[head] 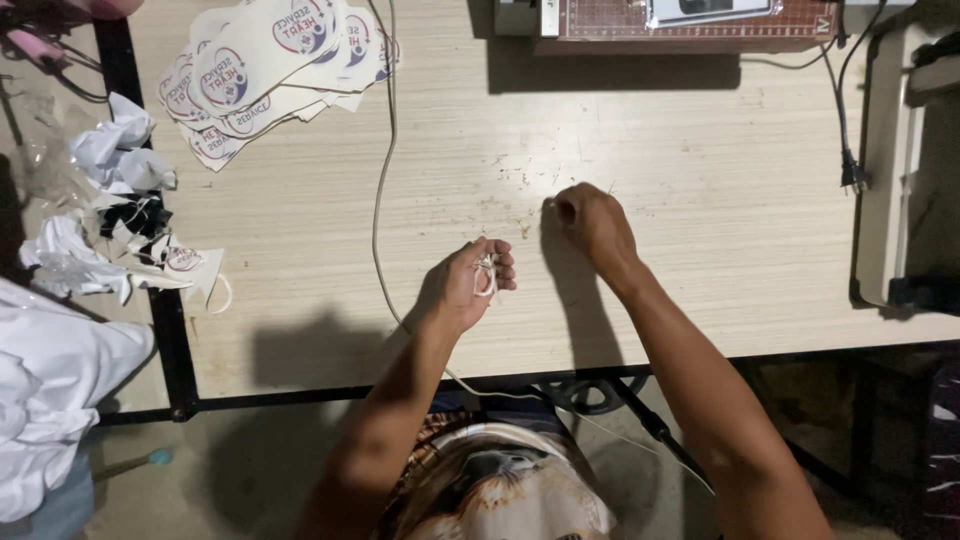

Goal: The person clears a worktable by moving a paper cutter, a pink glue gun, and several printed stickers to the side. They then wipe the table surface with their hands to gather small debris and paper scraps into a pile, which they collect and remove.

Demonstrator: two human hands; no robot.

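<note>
My left hand point(470, 283) is curling almost closed, pinching a little white string loop point(486, 274) over the counter point(700, 200). My right hand point(592, 222) is balled up tight nearby, knuckles resting on the wood, holding something too small to see.

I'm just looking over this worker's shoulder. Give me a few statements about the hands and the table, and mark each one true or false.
1. The left hand holds a small bundle of white string. True.
2. The right hand is spread flat, palm down, on the table. False: it is closed, knuckles up, fingertips pinched near the tabletop.
3. A pile of printed cut-outs lies at the far left of the table. True.
4. A thin cable runs across the table to the left of the hands. True.
5. Crumpled white scraps sit between the two hands. False: they lie at the table's left edge.
</note>
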